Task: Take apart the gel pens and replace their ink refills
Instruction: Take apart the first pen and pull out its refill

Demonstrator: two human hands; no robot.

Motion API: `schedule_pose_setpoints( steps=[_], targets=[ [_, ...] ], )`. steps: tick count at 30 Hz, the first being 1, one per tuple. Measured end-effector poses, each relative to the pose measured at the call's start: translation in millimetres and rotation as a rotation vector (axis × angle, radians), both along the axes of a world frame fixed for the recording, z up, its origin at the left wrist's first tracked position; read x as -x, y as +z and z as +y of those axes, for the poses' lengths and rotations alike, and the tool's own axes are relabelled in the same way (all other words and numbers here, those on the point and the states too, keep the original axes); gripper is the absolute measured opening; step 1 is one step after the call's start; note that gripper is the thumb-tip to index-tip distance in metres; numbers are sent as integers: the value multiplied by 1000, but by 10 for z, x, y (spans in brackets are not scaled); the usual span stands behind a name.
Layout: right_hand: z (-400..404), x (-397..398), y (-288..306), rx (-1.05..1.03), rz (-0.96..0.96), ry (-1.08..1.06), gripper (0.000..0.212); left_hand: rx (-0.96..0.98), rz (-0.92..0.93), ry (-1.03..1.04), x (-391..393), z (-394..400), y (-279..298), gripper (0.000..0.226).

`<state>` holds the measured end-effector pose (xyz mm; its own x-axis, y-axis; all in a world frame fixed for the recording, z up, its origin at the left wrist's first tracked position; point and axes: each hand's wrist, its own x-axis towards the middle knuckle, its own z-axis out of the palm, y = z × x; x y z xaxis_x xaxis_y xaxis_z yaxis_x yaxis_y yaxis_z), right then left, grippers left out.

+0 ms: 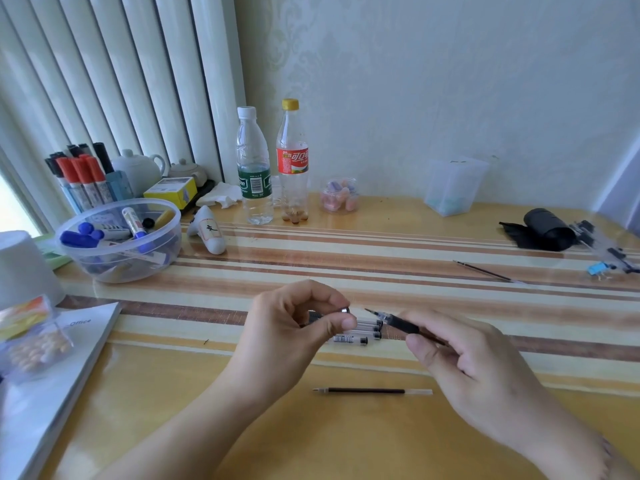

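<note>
Both hands over the bench, pen in pieces between them.

My right hand (460, 355) has its grip clenched on a dark pen body (401, 323), the tip pointing left and slightly up toward the other hand. My left hand (298, 327) pinches a small silvery pen part (344, 310) between thumb and fingertips; I cannot tell exactly which piece it is. Just beneath and between the two hands, a few clear pen barrels (363, 332) lie side by side on the bench (346, 445). Nearer to me, a loose ink refill (372, 391) lies flat, apart from both hands. Another thin refill (485, 271) rests farther off to the right. Well back on the left sit a clear tub of markers (117, 240) and two plastic bottles (273, 168).
</note>
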<state>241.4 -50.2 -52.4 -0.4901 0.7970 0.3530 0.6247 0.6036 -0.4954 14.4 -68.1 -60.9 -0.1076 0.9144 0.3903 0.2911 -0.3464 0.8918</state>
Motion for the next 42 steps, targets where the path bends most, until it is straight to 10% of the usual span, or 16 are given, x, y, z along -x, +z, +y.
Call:
schedule_pose_setpoints(
  steps=[14,31,42],
  targets=[
    [-90,67,80,-149,-145,-38,20,-2,358,-14,-82,-86,-11,15],
    [-63,67,22,-29,-96,-31,33,15,287,-20,-49,-36,-55,14],
    [-31,65,4,-304,-37,-70,15,82,395,-128,-11,-21,-33,19]
  ],
)
